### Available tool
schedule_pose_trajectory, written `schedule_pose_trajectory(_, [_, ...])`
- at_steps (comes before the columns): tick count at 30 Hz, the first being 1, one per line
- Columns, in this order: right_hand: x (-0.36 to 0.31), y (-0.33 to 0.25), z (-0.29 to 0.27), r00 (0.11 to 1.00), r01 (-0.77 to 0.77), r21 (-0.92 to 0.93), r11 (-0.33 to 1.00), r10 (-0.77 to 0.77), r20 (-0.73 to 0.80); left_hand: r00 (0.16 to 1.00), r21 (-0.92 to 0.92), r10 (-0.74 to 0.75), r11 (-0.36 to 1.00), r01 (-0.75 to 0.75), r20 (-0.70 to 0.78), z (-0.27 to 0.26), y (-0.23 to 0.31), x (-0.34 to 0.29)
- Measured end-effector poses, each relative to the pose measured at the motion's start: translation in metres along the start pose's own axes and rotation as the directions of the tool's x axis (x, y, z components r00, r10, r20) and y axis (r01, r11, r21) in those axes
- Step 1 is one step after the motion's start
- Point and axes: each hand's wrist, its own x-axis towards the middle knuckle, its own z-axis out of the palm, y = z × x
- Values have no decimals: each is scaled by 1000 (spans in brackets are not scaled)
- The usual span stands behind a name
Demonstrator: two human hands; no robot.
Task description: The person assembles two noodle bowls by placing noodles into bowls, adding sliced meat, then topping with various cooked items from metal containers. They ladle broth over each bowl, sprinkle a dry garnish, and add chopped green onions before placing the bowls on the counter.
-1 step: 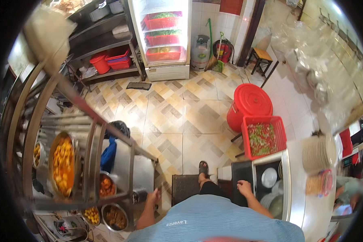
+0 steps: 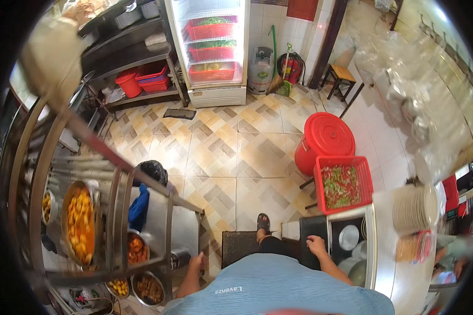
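My left hand [image 2: 196, 261] hangs low beside the metal rack on my left. Its fingers look loosely extended, and I see nothing in it. On the other side, my right hand [image 2: 316, 244] is near a dark board [image 2: 313, 229] and an open-topped cabinet with white plates [image 2: 348, 237]. Its fingers are curled in, with nothing visible in them. Left of me, the rack [image 2: 170, 231] stands over a pan of yellow pieces in orange sauce [image 2: 80, 226], a bowl of reddish food [image 2: 137, 251] and a bowl of brown food [image 2: 148, 287].
A red basket [image 2: 366, 178] of chopped greens and red bits stands ahead right, by a lidded red bin [image 2: 330, 132]. Stacked plates [image 2: 411, 210] are on the right counter. Ahead stand a lit fridge [image 2: 217, 96], a gas cylinder [image 2: 260, 68] and a stool [image 2: 342, 73]. A dark mat [image 2: 242, 245] lies underfoot.
The whole view has shifted slightly, with the basket and floor tiles sitting a little lower. Both hands stay at my sides, with no visible grasp or release.
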Motion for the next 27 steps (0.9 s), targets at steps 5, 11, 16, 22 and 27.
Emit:
schedule_pose_trajectory(5, [181, -96, -32, 994, 78, 121, 990, -86, 62, 977, 673, -94, 712, 199, -190, 25, 52, 35])
schedule_pose_trajectory(11, [410, -300, -49, 936, 339, -62, 939, -331, 118, 974, -148, -108, 986, 79, -199, 82, 250, 151])
schedule_pose_trajectory(16, [520, -428, -27, 978, 202, 22, 979, -203, 55, 980, -207, 159, 961, -181, -118, 78, 505, 282])
schedule_pose_trajectory(22, [555, -503, -19, 998, 42, -105, 994, -47, -46, 816, 43, 578, 816, -577, -7, 74, 918, 333])
schedule_pose_trajectory(27, [601, -533, 1, 986, -100, -75, 992, 89, -142, 414, 27, 904, 414, -910, 106, 105, 1235, 303])
